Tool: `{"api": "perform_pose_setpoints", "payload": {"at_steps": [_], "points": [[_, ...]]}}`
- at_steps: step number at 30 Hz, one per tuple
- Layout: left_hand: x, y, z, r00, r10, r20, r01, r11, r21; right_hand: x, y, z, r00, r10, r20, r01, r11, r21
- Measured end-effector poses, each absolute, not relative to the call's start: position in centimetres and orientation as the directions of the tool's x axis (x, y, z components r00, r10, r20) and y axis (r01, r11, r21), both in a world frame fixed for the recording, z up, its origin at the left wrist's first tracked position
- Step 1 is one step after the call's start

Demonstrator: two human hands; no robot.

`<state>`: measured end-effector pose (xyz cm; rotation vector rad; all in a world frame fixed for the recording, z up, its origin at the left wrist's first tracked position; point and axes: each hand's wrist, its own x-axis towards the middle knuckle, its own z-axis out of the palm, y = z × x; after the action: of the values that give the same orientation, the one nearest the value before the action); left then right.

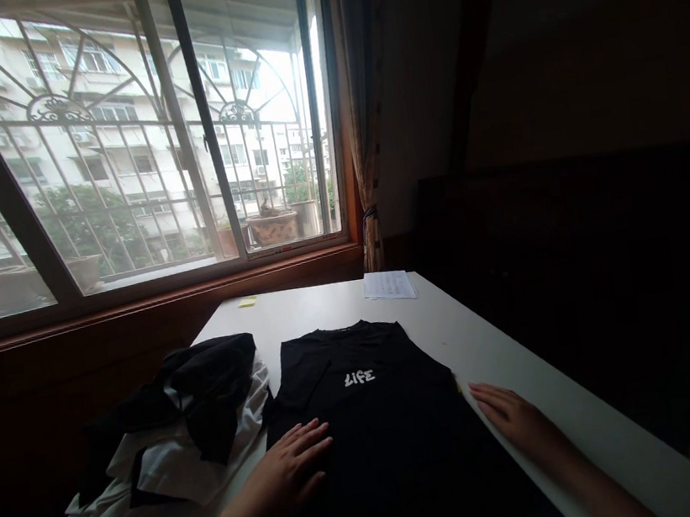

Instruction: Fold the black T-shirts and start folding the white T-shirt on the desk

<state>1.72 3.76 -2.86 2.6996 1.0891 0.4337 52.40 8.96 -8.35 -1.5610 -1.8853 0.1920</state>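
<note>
Evidently, the shirt (401, 446) lay spread at the lower middle of the frame, collar toward the top, print (359, 377) facing up, on the white table (511, 364). The left hand (292, 465) rested on its left part, fingers loosely spread and gripping nothing. The right hand (511, 415) was open too, fingers together, just beside the right edge; whether its fingertips touched the table could not be told.

In my judgement, flat handling suited the cloth best: light palm pressure on the left, enough to steady the shirt without dragging the print askew, while the right fingers guided the far edge straight. Pinching would probably have raised wrinkles. A crease (318, 383) left of the print deserved a check, though the dark fabric hid whether it was a sleeve edge. Care was also due at the left of the frame, where the pile (221, 376) lay close beside the shirt and could have snagged a wide sweep. The papers (389, 285), upper right on the table, sat well apart from both hands.
</note>
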Motion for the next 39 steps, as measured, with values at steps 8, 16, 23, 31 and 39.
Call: {"api": "perform_pose_setpoints", "payload": {"at_steps": [8,16,23,31,39], "points": [[1.7,3.5,-2.4,0.679,0.709,0.191,0.638,-0.698,0.324,53.0,9.6,-9.3,-0.082,0.907,0.414,0.818,0.299,-0.492],[0.9,4.2,-3.3,0.67,0.713,0.209,0.628,-0.694,0.352,53.3,10.5,-10.7,-0.103,0.877,0.469,0.839,0.33,-0.433],[0.4,4.6,-3.8,0.617,0.739,0.27,0.625,-0.668,0.404,53.2,10.7,-10.8,-0.116,0.873,0.474,0.836,0.344,-0.428],[0.2,5.6,-5.4,0.546,0.747,0.38,0.588,-0.665,0.461,53.0,10.5,-10.4,-0.097,0.87,0.484,0.838,0.334,-0.432],[-0.1,5.9,-6.0,0.57,0.718,0.399,0.581,-0.695,0.423,53.0,10.1,-10.0,-0.112,0.872,0.476,0.839,0.34,-0.426]]}}
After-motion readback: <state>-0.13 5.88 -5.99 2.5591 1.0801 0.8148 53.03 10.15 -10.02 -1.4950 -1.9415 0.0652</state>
